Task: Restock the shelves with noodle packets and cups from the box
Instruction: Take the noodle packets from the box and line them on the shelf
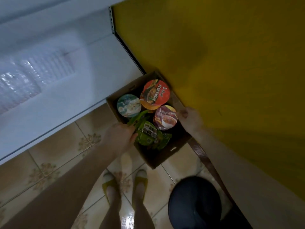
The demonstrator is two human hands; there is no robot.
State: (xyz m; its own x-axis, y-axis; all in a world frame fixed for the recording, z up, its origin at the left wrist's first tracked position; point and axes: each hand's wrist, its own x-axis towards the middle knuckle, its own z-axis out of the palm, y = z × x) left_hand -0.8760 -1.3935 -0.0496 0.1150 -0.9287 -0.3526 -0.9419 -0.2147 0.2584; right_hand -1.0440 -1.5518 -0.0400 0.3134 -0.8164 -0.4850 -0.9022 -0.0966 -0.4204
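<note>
An open cardboard box (166, 156) sits on the tiled floor beside a yellow wall. Inside stand three noodle cups: one with a red-orange lid (154, 94), one with a teal lid (129, 105) and one with a purple lid (165, 117). Green noodle packets (148, 135) lie in the box's near half. My left hand (119, 138) grips the box's left rim next to the packets, thumb inside. My right hand (191, 120) grips the box's right rim beside the purple cup.
A white shelf unit (66, 100) with wrapped goods (29, 76) runs along the left. The yellow wall (231, 63) fills the right. A dark round bin (194, 204) stands at lower right. My feet in yellow shoes (125, 180) stand just below the box.
</note>
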